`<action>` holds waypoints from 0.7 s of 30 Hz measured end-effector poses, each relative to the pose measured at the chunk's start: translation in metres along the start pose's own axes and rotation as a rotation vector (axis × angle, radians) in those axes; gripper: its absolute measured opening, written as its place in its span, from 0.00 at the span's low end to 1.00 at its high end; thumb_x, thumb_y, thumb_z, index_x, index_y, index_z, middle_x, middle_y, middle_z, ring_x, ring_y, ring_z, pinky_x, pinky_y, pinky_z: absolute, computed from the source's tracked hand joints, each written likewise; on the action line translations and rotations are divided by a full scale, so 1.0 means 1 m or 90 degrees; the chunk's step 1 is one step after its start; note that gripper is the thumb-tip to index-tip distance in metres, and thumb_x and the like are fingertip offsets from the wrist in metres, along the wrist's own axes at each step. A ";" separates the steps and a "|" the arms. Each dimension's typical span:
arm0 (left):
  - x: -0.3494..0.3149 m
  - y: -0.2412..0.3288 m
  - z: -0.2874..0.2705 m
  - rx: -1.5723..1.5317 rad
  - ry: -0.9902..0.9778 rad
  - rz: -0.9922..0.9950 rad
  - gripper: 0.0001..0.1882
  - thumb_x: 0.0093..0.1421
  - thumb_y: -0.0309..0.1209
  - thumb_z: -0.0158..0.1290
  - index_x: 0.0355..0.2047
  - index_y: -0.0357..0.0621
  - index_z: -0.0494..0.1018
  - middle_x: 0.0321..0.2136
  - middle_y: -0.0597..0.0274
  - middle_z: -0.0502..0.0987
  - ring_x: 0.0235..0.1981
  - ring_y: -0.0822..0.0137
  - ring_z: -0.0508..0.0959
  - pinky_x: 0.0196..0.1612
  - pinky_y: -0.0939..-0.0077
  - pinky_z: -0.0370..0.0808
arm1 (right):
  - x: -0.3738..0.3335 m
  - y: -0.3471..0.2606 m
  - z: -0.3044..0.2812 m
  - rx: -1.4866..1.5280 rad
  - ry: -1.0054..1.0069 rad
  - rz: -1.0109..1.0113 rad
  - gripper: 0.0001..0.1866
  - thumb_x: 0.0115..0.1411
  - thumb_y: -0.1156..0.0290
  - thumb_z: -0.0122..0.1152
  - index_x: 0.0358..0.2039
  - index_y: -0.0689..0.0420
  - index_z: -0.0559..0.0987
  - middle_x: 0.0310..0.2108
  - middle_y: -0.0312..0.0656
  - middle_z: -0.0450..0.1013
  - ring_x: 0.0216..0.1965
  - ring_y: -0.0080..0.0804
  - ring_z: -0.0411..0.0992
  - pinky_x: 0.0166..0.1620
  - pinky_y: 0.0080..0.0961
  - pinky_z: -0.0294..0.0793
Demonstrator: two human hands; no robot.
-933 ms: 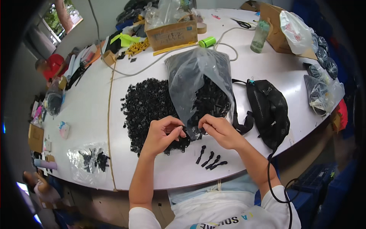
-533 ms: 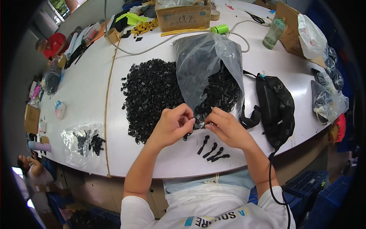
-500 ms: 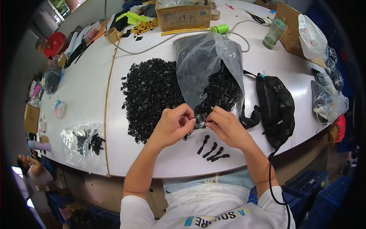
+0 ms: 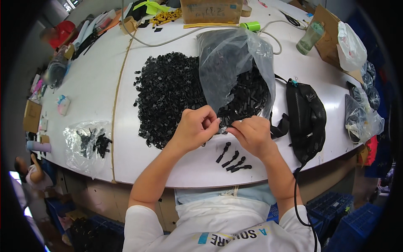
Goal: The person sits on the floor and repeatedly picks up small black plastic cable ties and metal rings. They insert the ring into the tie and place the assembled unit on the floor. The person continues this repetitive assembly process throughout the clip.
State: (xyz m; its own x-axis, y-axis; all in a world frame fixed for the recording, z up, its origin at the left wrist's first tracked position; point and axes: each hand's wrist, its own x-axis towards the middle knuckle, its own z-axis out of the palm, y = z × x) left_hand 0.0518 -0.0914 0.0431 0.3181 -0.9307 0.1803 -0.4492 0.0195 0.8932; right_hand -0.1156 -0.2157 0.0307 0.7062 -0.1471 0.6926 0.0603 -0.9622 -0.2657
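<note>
My left hand (image 4: pixel 194 129) is pinched closed in front of the grey plastic bag (image 4: pixel 224 52), its fingertips close to my right hand (image 4: pixel 255 136). The right hand's fingers are curled together at the bag's mouth, thumb toward the left. Whatever the fingertips hold is too small and hidden to make out. Short black pull tabs (image 4: pixel 249 90) fill the open bag. To its left spreads a heap of small black zipper sliders (image 4: pixel 168 90), beside my left hand. Several black zipper pulls (image 4: pixel 223 152) lie in a slanting row on the white table (image 4: pixel 201 170), below my right hand.
A black mesh bag (image 4: pixel 306 122) with a strap lies to the right. At left is a clear bag (image 4: pixel 75 155) with black parts. Behind stand a cardboard box (image 4: pixel 210 11), a green roll (image 4: pixel 250 26), a cable (image 4: pixel 168 43) and a bottle (image 4: pixel 310 38).
The view has shifted slightly. My right hand has turned, its back now more upward and fingers curled in at the bag's mouth. My left hand stays pinched close by.
</note>
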 end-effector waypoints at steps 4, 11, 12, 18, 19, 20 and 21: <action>0.000 0.002 0.005 0.013 -0.001 0.035 0.07 0.55 0.23 0.56 0.21 0.37 0.70 0.12 0.67 0.72 0.13 0.81 0.71 0.17 0.86 0.65 | 0.002 -0.005 0.001 -0.006 -0.013 -0.014 0.10 0.46 0.68 0.70 0.24 0.56 0.76 0.14 0.33 0.62 0.14 0.29 0.63 0.19 0.25 0.62; -0.006 0.004 0.019 0.044 0.007 0.089 0.07 0.55 0.24 0.56 0.22 0.38 0.70 0.11 0.63 0.71 0.12 0.75 0.71 0.16 0.81 0.65 | 0.002 -0.013 0.007 -0.034 -0.072 -0.003 0.06 0.48 0.72 0.65 0.22 0.56 0.75 0.14 0.34 0.63 0.14 0.29 0.65 0.19 0.26 0.63; -0.007 0.003 0.022 0.049 0.009 0.100 0.07 0.56 0.24 0.55 0.22 0.37 0.70 0.11 0.62 0.72 0.12 0.75 0.72 0.16 0.81 0.66 | 0.000 -0.014 0.008 -0.035 -0.075 0.005 0.06 0.48 0.73 0.64 0.22 0.56 0.75 0.14 0.34 0.63 0.14 0.30 0.65 0.19 0.26 0.63; -0.009 0.003 0.022 -0.125 0.003 -0.005 0.06 0.59 0.24 0.53 0.24 0.36 0.70 0.13 0.63 0.74 0.14 0.77 0.76 0.17 0.84 0.66 | -0.004 -0.022 0.012 -0.004 -0.047 0.092 0.10 0.49 0.74 0.67 0.32 0.60 0.77 0.16 0.37 0.68 0.16 0.32 0.69 0.20 0.26 0.67; -0.010 0.003 0.023 -0.168 0.012 -0.027 0.06 0.59 0.23 0.53 0.25 0.37 0.70 0.13 0.63 0.75 0.14 0.78 0.76 0.17 0.84 0.67 | -0.002 -0.022 0.012 0.011 -0.035 0.097 0.10 0.49 0.74 0.67 0.32 0.61 0.77 0.16 0.38 0.68 0.16 0.32 0.70 0.20 0.26 0.67; -0.011 0.004 0.024 -0.192 0.016 -0.029 0.08 0.61 0.27 0.51 0.25 0.37 0.71 0.13 0.65 0.74 0.14 0.79 0.75 0.17 0.85 0.66 | -0.001 -0.021 0.012 0.025 -0.025 0.104 0.10 0.50 0.74 0.67 0.31 0.61 0.77 0.16 0.38 0.69 0.16 0.32 0.70 0.20 0.26 0.67; -0.009 0.006 0.022 -0.207 0.010 -0.031 0.10 0.62 0.28 0.49 0.26 0.37 0.71 0.13 0.66 0.74 0.14 0.79 0.74 0.17 0.85 0.66 | -0.001 -0.020 0.010 0.038 -0.014 0.112 0.10 0.50 0.74 0.68 0.31 0.61 0.77 0.17 0.39 0.70 0.17 0.32 0.71 0.20 0.26 0.67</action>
State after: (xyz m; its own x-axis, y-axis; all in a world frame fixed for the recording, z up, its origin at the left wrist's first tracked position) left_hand 0.0275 -0.0906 0.0375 0.3469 -0.9277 0.1379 -0.1442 0.0925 0.9852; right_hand -0.1105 -0.1936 0.0289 0.7246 -0.3056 0.6178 -0.0234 -0.9067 -0.4211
